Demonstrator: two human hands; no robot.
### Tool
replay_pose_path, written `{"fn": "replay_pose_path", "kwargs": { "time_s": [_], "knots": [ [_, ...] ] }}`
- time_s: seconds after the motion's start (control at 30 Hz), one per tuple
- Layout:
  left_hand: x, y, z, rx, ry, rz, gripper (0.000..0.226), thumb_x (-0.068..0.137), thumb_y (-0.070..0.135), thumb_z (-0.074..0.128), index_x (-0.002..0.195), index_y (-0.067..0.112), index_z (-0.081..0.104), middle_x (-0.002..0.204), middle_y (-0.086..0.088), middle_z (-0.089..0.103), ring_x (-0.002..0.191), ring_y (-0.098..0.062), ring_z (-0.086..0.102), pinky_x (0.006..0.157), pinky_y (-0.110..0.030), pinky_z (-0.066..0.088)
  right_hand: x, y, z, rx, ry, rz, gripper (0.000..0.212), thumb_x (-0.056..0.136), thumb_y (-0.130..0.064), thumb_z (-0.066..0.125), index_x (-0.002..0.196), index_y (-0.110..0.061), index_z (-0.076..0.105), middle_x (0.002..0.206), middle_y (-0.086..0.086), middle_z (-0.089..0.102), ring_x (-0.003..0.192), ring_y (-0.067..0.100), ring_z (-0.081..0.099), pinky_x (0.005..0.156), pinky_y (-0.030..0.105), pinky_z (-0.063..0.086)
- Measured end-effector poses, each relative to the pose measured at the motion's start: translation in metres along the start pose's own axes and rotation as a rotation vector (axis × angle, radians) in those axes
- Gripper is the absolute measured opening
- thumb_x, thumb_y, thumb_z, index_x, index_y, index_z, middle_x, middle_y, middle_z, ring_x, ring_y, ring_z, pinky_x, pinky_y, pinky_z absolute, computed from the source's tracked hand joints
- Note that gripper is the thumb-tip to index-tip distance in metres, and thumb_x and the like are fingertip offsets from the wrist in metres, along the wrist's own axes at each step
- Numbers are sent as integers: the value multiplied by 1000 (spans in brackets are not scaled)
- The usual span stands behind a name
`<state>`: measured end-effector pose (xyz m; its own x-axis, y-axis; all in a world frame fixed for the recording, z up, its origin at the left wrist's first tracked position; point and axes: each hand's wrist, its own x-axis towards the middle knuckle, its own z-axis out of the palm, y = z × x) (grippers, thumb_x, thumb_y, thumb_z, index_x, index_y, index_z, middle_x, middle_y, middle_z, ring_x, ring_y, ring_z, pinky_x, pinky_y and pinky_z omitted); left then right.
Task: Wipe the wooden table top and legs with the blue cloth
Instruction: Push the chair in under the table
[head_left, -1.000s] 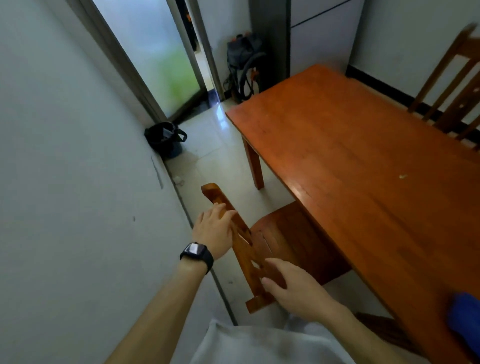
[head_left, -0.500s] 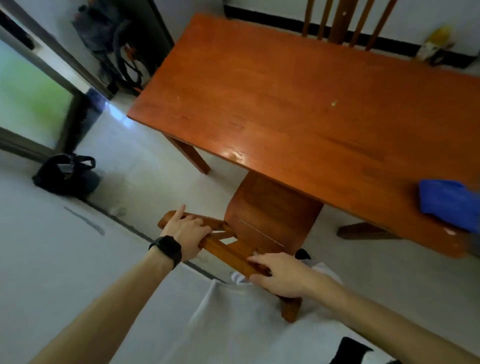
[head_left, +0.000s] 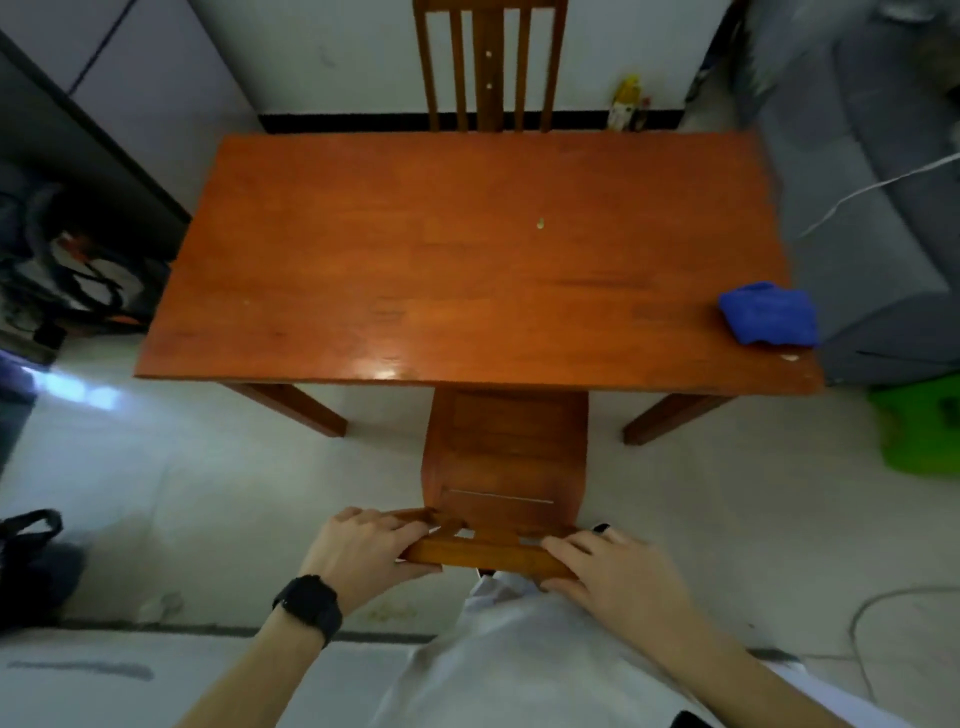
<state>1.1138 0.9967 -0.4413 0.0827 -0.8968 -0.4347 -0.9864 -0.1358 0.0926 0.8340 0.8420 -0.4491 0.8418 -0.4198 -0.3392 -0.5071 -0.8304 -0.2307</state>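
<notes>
The wooden table (head_left: 415, 270) fills the middle of the view, its two near legs (head_left: 291, 408) showing below the front edge. The crumpled blue cloth (head_left: 766, 314) lies on the top by the near right corner, far from both hands. A small pale speck (head_left: 540, 223) sits on the top. In front of me stands a wooden chair (head_left: 506, 457), its seat partly under the table. My left hand (head_left: 358, 553) grips the left end of the chair's top rail, and my right hand (head_left: 613, 577) holds the right end.
A second wooden chair (head_left: 488, 67) stands behind the table against the wall. A grey sofa (head_left: 872, 208) is at the right, with a green box (head_left: 919, 423) on the floor beside it. Dark bags (head_left: 67, 280) lie at the left and a black bag (head_left: 31, 556) at the lower left.
The view has swung round to face the table squarely. The chair now stands straight in front of the table, and both hands have stayed on its top rail.
</notes>
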Motion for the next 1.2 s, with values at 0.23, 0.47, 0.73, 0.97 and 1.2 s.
{"fn": "replay_pose_path", "kwargs": {
  "time_s": [0.23,0.47,0.73,0.97,1.2],
  "knots": [
    [4,-19,-15,-4,-26,-98,66,82,81,16,121,43,53,104,16,67,92,-9,63,85,-27,45,34,-5,-29,-151,129,-136,48,89,-64,28,109,-36,61,78,-14,68,53,12,63,35,25,38],
    [31,-57,-23,114,123,-63,61,92,71,14,139,40,38,108,6,66,92,-19,65,82,-34,50,100,6,-63,-285,92,-163,50,90,-68,31,111,-34,61,71,-11,63,46,11,58,39,18,22],
    [42,-90,-23,146,243,-108,73,92,33,59,150,48,16,108,3,70,86,-24,69,88,-45,43,151,-9,-86,-337,51,-222,63,99,-60,24,154,-42,-1,112,1,59,60,17,51,43,27,22],
    [44,-100,-37,153,274,-290,87,79,18,75,148,47,31,109,3,67,95,-24,66,101,-57,30,181,-24,-92,-367,58,-181,59,99,-60,20,153,-45,0,106,3,59,64,20,58,46,28,33],
    [51,-105,-40,160,270,-322,91,74,14,78,146,47,34,110,3,67,98,-23,66,105,-62,28,192,-27,-98,-336,33,-123,59,98,-63,23,152,-47,4,101,2,59,60,17,52,47,28,31]
  ]
}}
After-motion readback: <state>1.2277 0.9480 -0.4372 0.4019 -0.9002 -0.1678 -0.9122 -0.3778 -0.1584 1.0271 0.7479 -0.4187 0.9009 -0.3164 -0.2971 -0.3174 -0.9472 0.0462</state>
